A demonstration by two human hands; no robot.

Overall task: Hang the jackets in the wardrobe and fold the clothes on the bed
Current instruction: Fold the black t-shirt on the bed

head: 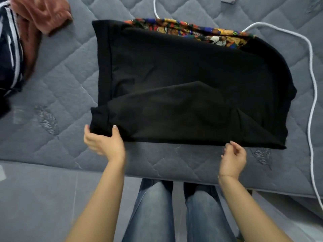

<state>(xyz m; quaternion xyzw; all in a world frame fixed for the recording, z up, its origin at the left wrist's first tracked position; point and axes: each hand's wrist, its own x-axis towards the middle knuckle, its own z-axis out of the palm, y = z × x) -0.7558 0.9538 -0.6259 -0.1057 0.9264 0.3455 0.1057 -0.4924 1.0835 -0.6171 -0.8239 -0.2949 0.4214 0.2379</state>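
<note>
A black garment (183, 70) lies flat on the grey quilted bed (66, 88), with a sleeve folded across its near part. A colourful patterned cloth (190, 30) shows along its far edge. My left hand (103, 142) holds the garment's near left corner, thumb on top and fingers beneath. Just off the near edge, my right hand (233, 158) hovers with relaxed fingers and holds nothing.
A heap of clothes lies at the far left: a rust-pink garment (38, 16) and a navy one with white stripes (10, 55). A white cable (312, 81) loops over the bed's right side. The bed's near edge runs in front of my legs (174, 212).
</note>
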